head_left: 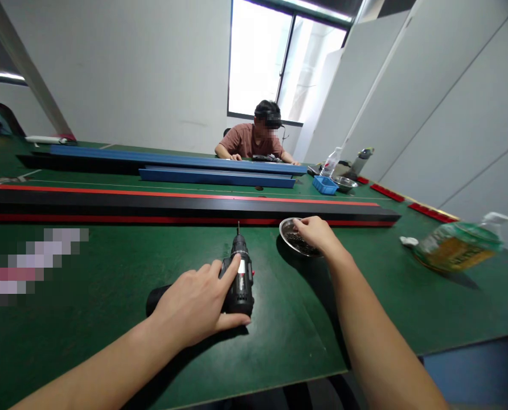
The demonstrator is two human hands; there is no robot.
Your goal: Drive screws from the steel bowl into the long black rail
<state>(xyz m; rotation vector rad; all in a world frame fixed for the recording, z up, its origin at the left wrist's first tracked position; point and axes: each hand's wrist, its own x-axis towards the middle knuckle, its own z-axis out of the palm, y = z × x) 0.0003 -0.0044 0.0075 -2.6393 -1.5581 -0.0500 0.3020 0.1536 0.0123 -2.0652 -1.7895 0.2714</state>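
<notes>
A black cordless drill (241, 282) lies on its side on the green table, its bit pointing away from me. My left hand (194, 302) is closed over the drill, index finger along its body and thumb at its back end; the palm hides most of the handle. To the right, my right hand (314, 232) reaches into a round metal bowl (285, 234) of small dark pieces that look like screws. Its fingers are pinched together at the bowl's far side, and whatever is between them is hidden.
A long black bar with red edges (185, 204) crosses the table beyond the bowl. Behind it lie blue bars (215, 177), a blue basket (324, 184) and another metal bowl (345, 183). A large plastic bottle (459, 246) lies at right. Across the table sits a person (252, 139).
</notes>
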